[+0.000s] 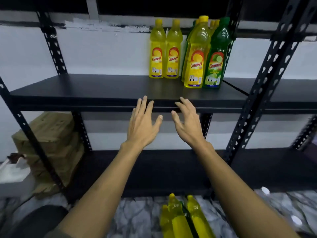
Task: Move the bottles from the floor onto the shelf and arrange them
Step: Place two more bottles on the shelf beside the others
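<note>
- Cardboard boxes (pixel 49 143): stacked at far left behind the rack upright, brown and matte; not part of the task.
- Shelf (pixel 103 90): flat black board on a black perforated steel frame. Its left and centre are bare; bottles stand only toward the right.
- Left hand (pixel 143 126): raised before the shelf's front edge, palm down, fingers spread, holding nothing.
- Two yellow bottles (pixel 163 52): upright side by side at the back of the shelf, touching, labels forward.
- Floor bottles (pixel 181 219): a tight cluster of yellow bottles (a dark green one appears wedged between them) on the marbled floor, directly below and between the forearms. Long axes vertical, caps up. Both hands are well above them and about equally near.
- Right hand (pixel 186 124): level with the left, fingers loosely curled and apart, also empty.
- Front yellow bottle (pixel 197 54) and green bottle (pixel 215 57): upright, touching, nearer the front edge, with more bottles behind. Smooth translucent plastic, narrow neck, waisted body, glossy label.
- Judgement: the next pickup calls for lowering both hands straight down to grasp by neck or body.
</note>
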### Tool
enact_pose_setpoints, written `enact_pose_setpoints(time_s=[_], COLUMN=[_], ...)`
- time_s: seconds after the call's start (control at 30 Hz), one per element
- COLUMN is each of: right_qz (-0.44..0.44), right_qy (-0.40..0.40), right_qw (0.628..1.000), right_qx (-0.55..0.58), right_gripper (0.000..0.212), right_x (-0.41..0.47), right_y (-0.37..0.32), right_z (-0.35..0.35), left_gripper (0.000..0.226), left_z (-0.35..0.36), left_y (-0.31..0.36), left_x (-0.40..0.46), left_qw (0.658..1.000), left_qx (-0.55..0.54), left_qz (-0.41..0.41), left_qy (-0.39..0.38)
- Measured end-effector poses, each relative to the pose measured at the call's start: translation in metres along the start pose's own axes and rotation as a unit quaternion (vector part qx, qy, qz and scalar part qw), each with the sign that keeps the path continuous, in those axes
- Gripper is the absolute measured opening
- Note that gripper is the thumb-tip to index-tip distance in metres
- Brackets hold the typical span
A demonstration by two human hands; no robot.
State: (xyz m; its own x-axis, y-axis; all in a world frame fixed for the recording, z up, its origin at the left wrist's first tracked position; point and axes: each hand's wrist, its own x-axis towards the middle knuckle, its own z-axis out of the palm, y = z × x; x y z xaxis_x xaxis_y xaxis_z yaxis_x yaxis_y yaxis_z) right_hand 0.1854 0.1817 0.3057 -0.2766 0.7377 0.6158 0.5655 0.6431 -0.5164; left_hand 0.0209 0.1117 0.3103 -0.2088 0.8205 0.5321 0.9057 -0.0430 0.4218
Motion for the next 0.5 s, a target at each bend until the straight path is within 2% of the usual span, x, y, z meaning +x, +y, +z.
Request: enact_pose_setpoints(time_s=[0.13, 0.27, 0.37, 0.5], right_qz=[0.101, 0.196, 0.275, 0.387], right_qy=[-0.049, -0.082, -0.115, -0.166], right_qw=[0.991, 0.974, 0.953, 0.905], right_qx=[0.071, 0.075, 0.059, 0.056], right_gripper=[0.049, 0.054, 0.053, 0.045], right_x=[-0.071, -0.126, -0.168, -0.234], right_y=[0.025, 0.064, 0.097, 0.141], right_z=[0.016, 0.043, 0.067, 0.099], left_gripper=[0.068, 0.068, 0.068, 0.064], left_z=[0.043, 0.104, 0.153, 0.213], left_y=[0.007, -0.005, -0.022, -0.048], left_x=[-0.062, -0.112, -0.145, -0.193], left_qw=[0.988, 0.961, 0.930, 0.878], left_qx=[-0.066, -0.088, -0.105, -0.112], left_qz=[-0.084, -0.147, -0.208, -0.298], left_qy=[-0.111, -0.216, -0.284, -0.358])
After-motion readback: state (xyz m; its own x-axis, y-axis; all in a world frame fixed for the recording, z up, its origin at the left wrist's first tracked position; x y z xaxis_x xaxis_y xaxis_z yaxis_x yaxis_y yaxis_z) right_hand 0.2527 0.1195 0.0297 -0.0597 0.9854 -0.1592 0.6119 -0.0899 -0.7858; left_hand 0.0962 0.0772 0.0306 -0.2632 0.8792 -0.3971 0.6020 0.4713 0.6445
